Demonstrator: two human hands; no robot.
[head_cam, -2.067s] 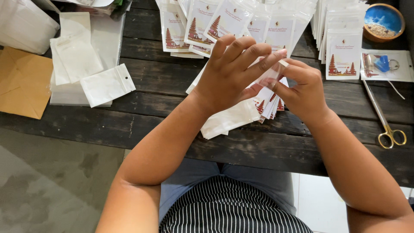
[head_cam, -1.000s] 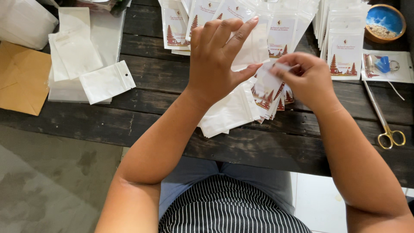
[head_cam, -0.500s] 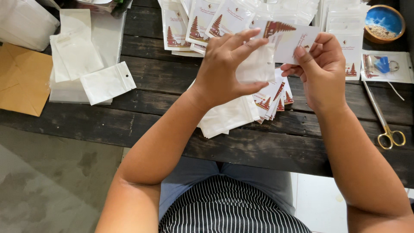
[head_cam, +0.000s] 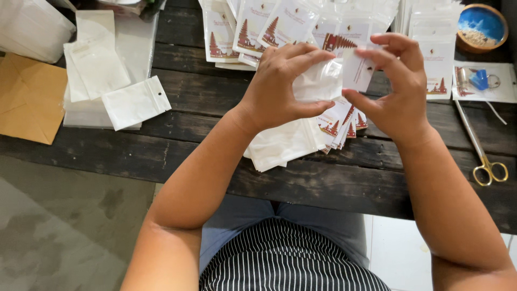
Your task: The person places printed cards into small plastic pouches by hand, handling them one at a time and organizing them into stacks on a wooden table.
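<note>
My left hand (head_cam: 277, 86) holds a small clear plastic pouch (head_cam: 319, 81) above the dark wooden table (head_cam: 344, 178), thumb below and fingers on top. My right hand (head_cam: 396, 86) pinches a white card printed with a red tiered tower (head_cam: 353, 62). The card's left end lies inside the pouch mouth. Both hands meet over a fanned pile of printed cards (head_cam: 339, 121) and a stack of white pouches (head_cam: 283, 143).
Packed cards in pouches (head_cam: 253, 27) lie in rows along the far edge, with more at the right (head_cam: 431, 59). White pouches (head_cam: 134, 102) and a brown envelope (head_cam: 27, 97) sit on the left. Gold-handled scissors (head_cam: 482, 151) and a small blue bowl (head_cam: 480, 26) are on the right.
My right hand picked a printed card off the pile, lifted it up beside the pouch, and has now pushed its end into the pouch held by my left hand.
</note>
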